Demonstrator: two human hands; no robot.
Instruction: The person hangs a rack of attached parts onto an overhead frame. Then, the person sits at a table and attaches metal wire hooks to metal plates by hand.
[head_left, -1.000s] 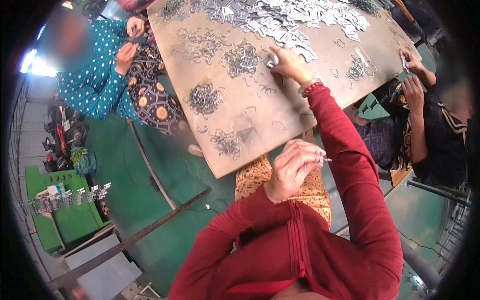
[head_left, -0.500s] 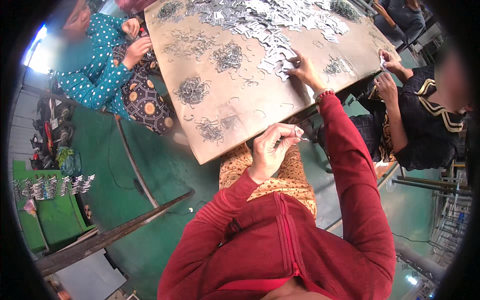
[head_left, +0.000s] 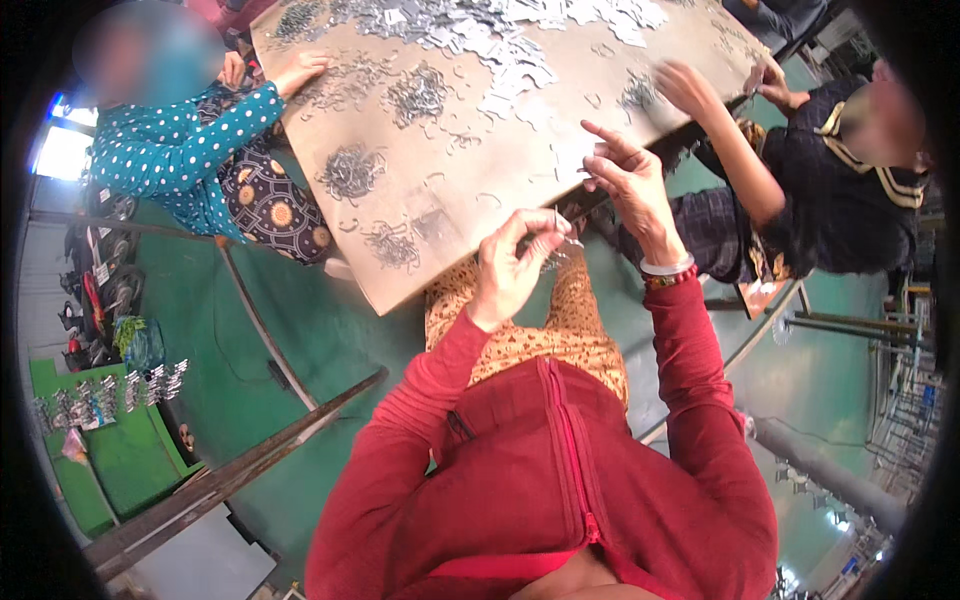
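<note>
My left hand (head_left: 512, 268) is closed in a pinch in front of the table's near edge. Thin bent metal wire pieces (head_left: 573, 241) stick out past its fingertips; how many is unclear. To its right, my right hand (head_left: 638, 195) is raised near the table edge, index finger stretched out and the other fingers bent toward the thumb. A bright sliver shows by those fingertips, too small to identify. Beyond both hands, flat metal plates (head_left: 515, 75) are heaped on the table (head_left: 470, 195). Small piles of bent wire hooks (head_left: 352, 172) lie on its left part.
A co-worker in a dotted teal top (head_left: 175, 150) sits at the left, one hand over the hooks. Another in black (head_left: 835, 190) sits at the right, an arm reaching above a hook pile (head_left: 640, 90). A metal rail (head_left: 240, 470) crosses at lower left.
My right hand has come back from the plate heap toward my left hand. The right co-worker's arm now reaches over the table, and the left co-worker's hand has moved onto it.
</note>
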